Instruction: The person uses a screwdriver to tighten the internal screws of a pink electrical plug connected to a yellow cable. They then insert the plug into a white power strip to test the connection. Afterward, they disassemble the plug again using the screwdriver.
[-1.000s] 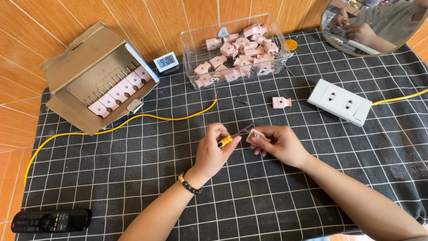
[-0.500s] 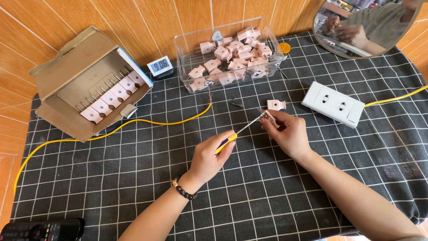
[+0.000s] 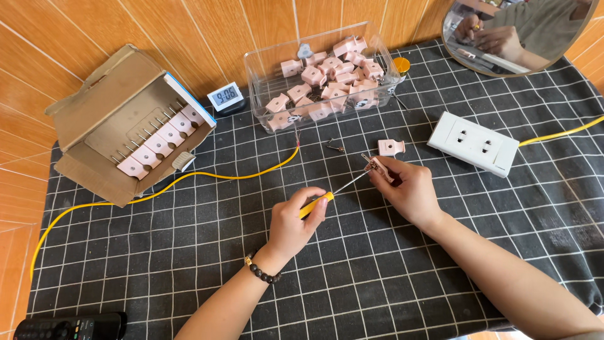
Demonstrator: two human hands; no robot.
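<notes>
My left hand (image 3: 296, 223) grips a small screwdriver (image 3: 327, 193) with a yellow handle, its thin shaft pointing up and right. The tip meets a small pink plug part (image 3: 377, 168) pinched in the fingers of my right hand (image 3: 409, 189). Another pink plug half (image 3: 391, 147) lies on the cloth just above my right hand. A loose metal prong (image 3: 335, 146) lies to its left. A yellow cable (image 3: 220, 175) ends with bare wires near the clear tub.
A clear plastic tub (image 3: 264, 85) holds several pink plug parts. A cardboard box (image 3: 110, 113) with pink plugs stands at left, a small digital clock (image 3: 226, 96) beside it. A white socket strip (image 3: 473, 143), a round mirror (image 3: 522, 31) and a remote (image 3: 69, 327) lie around.
Both hands have moved up and right, toward the loose pink plug half. The screwdriver stays in my left hand with its tip still at the part in my right hand.
</notes>
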